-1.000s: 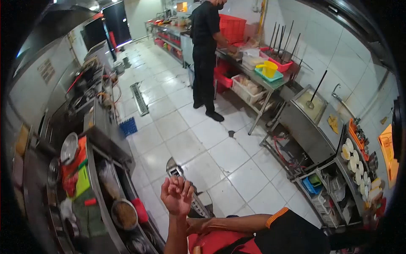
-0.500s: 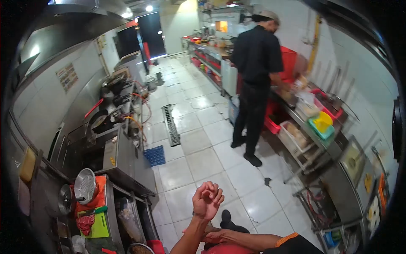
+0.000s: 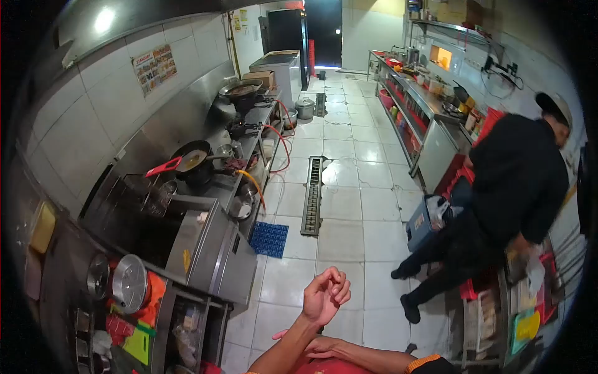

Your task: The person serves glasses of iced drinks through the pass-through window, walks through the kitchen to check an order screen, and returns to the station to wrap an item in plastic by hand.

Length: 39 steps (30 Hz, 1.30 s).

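My left hand is raised in front of me at the bottom middle, its fingers curled loosely toward the palm with nothing visible in them. My right hand lies low across my body, against the underside of my left forearm. Fingertips stick out straight on the forearm's far side, while the rest of those fingers is hidden behind it. Below both arms shows a patch of red cloth. Neither hand touches any kitchen item.
A co-worker in black bends over the right-hand shelf. Left stand a counter with a metal strainer and green cutting board, a fryer-like unit and a wok. A floor drain and blue mat lie ahead.
My view has turned left and lifted, bringing more of the stove line into sight. The co-worker now appears farther right and bends lower. My arms keep nearly the same pose.
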Available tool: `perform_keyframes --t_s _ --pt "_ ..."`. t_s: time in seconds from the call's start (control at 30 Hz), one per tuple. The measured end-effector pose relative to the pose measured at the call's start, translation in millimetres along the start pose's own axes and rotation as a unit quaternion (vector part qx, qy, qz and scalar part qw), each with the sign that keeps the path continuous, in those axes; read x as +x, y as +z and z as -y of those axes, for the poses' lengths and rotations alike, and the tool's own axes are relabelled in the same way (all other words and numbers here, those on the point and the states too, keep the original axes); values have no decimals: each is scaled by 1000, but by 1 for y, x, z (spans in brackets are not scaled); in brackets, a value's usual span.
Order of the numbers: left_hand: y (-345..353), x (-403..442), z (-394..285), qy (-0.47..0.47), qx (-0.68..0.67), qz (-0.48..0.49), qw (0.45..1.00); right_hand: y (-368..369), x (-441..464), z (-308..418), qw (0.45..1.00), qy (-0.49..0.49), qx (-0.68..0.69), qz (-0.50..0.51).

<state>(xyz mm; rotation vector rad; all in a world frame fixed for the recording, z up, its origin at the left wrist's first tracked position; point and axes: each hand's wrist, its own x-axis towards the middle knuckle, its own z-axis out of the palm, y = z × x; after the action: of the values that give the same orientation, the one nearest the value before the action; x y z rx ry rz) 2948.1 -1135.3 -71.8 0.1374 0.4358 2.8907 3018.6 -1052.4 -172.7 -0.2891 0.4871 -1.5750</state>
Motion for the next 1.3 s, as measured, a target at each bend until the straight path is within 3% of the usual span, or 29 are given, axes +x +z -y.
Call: perform_keyframes --t_s 0.13,0.2,0.47,0.87,1.03,1.3 --pt "-26 122 -39 -19 -4 36 999 -42 35 121 1000 2 3 -2" --pt "-27 184 -49 -36 -15 28 999 -47 40 180 987 -49 8 -154" --pt "-65 439 -101 -124 6 43 991 -180 61 401 991 -44 -59 -110" --pt "-97 825 -218 -60 41 23 997 -361 133 783 974 -13 -217 -58" --pt "-145 997 -262 -66 24 30 997 -450 166 934 963 -16 -254 -85" --pt "-155 1285 -289 -161 29 105 981 -555 164 1184 942 -50 -280 -180"
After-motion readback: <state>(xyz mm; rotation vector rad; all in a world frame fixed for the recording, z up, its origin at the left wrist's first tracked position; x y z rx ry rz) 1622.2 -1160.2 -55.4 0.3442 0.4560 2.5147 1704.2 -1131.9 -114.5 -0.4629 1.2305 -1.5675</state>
